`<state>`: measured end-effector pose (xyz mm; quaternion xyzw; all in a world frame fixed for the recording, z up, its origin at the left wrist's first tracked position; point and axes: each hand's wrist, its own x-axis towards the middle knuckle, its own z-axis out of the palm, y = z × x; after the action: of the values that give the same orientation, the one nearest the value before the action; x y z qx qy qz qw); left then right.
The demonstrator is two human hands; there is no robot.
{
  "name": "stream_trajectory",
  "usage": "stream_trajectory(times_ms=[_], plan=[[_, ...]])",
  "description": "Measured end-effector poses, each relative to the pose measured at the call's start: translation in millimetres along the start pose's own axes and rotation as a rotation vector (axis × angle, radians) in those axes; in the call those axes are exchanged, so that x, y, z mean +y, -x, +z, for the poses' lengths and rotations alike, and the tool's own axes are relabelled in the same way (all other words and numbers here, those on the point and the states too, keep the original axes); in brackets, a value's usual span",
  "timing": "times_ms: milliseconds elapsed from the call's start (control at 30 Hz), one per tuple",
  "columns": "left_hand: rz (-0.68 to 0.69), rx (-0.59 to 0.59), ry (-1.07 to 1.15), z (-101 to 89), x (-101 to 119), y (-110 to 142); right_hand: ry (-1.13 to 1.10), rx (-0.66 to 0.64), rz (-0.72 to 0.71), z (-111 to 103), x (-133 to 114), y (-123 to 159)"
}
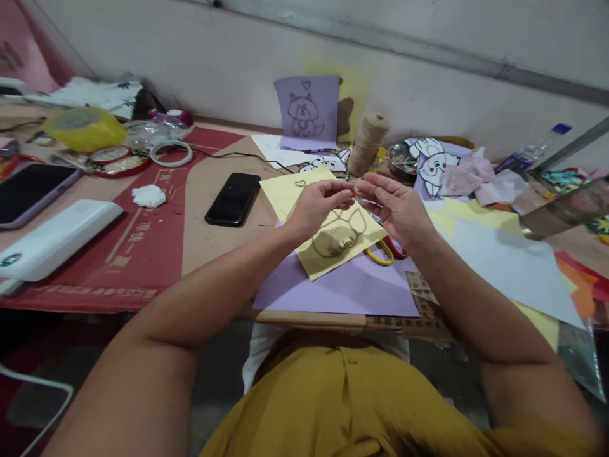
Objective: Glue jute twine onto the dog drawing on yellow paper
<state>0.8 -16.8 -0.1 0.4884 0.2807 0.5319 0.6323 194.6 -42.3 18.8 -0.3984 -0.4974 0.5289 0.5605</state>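
Observation:
My left hand [318, 204] and my right hand [397, 206] are raised over the table with their fingertips pinched together, meeting at a tiny item too small to name, perhaps a bit of twine. Beneath them lies a yellow sheet [290, 190] with a drawn animal partly filled in with brown twine [339, 237]. The yellow sheet rests on a purple sheet [347, 289]. A spool of jute twine [367, 143] stands just beyond my hands. Yellow and red scissor handles [386, 252] show under my right wrist.
A black phone [233, 198] lies left of the yellow sheet. A purple animal drawing [307, 108] leans on the wall. A white power bank [52, 238], another phone [31, 190], tape rolls [170, 152] and a yellow lid sit left. Loose papers [509, 260] and cutouts cover the right.

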Motion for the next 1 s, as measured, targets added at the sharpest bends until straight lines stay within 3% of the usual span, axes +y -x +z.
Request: stream_trajectory(times_ms=[233, 367, 433, 533, 667, 833, 1000], plan=[[0.177, 0.134, -0.333, -8.0, -1.8, 4.0, 0.021, -0.078, 0.031, 3.0, 25.3, 3.9], [0.201, 0.201, -0.471, -12.8, 2.8, 2.1, 0.128, -0.179, 0.007, 0.1, 23.6, 11.3], [0.138, 0.151, -0.398, -13.7, 5.6, -0.9, 0.175, -0.191, -0.036, -4.2, 19.2, 12.3], [-0.02, 0.094, -0.161, -9.9, 6.7, -4.2, 0.269, -0.092, -0.146, -10.6, 16.1, 9.9], [-0.245, 0.143, 0.125, 2.1, 1.4, -0.3, 0.557, 0.014, -0.438, -13.3, 19.0, 7.7], [-0.288, 0.102, 0.264, 10.5, -8.8, 10.3, 0.858, 0.051, -0.752, -10.2, 20.7, 11.6], [-0.3, -0.007, 0.272, 12.1, -14.5, 16.9, 1.051, 0.14, -0.819, -13.0, 21.9, 9.0]])
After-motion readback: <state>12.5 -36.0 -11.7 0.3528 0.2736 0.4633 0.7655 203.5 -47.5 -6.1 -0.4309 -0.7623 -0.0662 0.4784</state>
